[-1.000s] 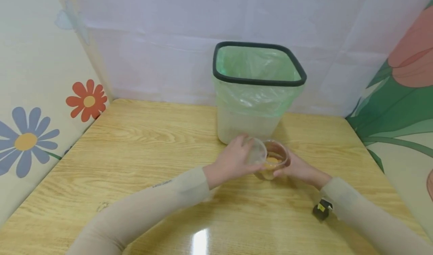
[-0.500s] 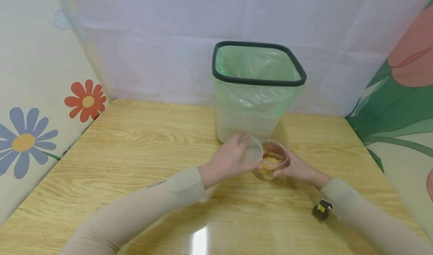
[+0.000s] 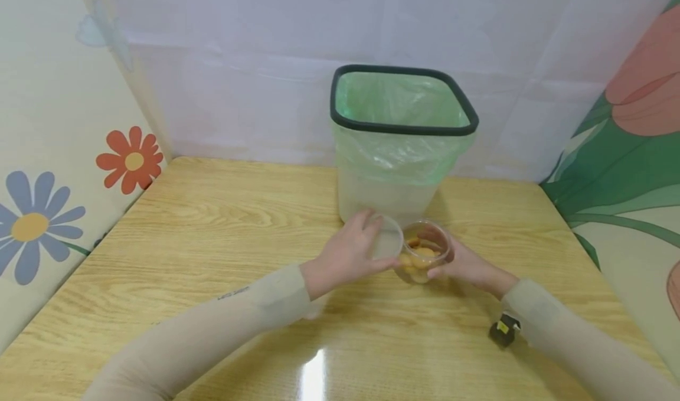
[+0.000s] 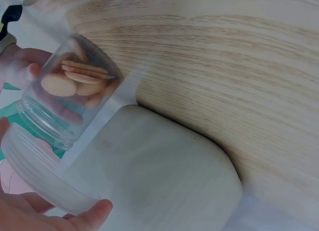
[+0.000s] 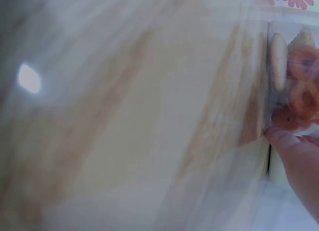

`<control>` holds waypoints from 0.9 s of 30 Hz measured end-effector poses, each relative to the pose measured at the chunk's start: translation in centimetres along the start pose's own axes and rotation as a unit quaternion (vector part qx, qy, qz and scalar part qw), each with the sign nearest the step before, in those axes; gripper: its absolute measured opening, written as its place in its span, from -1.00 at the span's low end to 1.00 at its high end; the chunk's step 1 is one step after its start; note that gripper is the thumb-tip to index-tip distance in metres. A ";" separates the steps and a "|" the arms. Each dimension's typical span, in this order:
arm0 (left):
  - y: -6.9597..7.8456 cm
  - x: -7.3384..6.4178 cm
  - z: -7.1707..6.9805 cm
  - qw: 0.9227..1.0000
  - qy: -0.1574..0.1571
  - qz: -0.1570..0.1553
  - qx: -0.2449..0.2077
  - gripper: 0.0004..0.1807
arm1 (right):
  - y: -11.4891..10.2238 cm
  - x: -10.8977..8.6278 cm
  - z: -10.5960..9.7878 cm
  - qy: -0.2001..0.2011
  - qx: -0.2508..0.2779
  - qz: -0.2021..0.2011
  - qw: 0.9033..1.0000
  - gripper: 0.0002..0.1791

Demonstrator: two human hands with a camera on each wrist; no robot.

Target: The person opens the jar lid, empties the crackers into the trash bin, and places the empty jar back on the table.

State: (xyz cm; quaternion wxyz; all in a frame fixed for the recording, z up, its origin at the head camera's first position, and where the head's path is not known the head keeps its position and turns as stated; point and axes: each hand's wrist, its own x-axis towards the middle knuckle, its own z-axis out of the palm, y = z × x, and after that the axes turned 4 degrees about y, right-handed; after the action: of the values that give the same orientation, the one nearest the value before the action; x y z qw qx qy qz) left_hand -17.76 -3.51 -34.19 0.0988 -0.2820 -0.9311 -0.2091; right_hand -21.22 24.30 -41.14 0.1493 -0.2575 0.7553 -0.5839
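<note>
In the head view, my left hand [image 3: 345, 253] pinches a translucent round lid [image 3: 389, 240] by its edge, tilted. My right hand [image 3: 464, 265] grips a clear jar [image 3: 432, 227] from its right side; its mouth is uncovered. The lid is beside the jar's mouth, off it. Small round cookies [image 4: 59, 84] lie inside the jar, seen through its wall in the left wrist view, some flat and some on edge. The right wrist view catches part of the jar at its right edge, with ring-shaped cookies [image 5: 305, 97] inside and my thumb against the wall.
Just behind my hands stands a pale waste bin [image 3: 390, 197] with a black rim and a green bag liner. Wood-grain table [image 3: 239, 212] spreads around. A small black device [image 3: 503, 330] is at my right wrist. Flower-printed panels flank both sides.
My left hand has drawn the lid left, away from the jar's mouth, uncovering more of the cookies. My right hand and the jar have barely moved.
</note>
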 end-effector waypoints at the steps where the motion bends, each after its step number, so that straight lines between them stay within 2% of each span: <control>1: -0.1 -0.1 0.0 1.000 -0.001 0.000 0.002 -0.05 | 0.0 0.0 0.0 0.000 0.000 0.000 1.000 0.09; 9: -0.9 -0.7 0.3 1.000 0.007 0.008 0.004 -0.05 | 0.2 0.0 0.0 0.003 0.007 -0.008 1.000 0.09; 17: -1.7 -1.1 0.4 1.000 0.000 -0.008 0.002 -0.03 | 0.3 0.0 0.1 0.009 0.004 -0.010 1.000 0.11; 27: -2.2 -1.5 0.3 1.000 0.006 -0.002 0.001 -0.06 | 0.1 0.0 0.1 0.009 -0.005 -0.014 1.000 0.11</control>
State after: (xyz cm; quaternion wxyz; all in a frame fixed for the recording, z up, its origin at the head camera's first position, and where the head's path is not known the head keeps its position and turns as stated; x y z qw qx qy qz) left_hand -17.81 -5.79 -35.63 0.1039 -0.2786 -0.9313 -0.2102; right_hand -21.22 24.24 -41.29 0.1331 -0.2641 0.7559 -0.5841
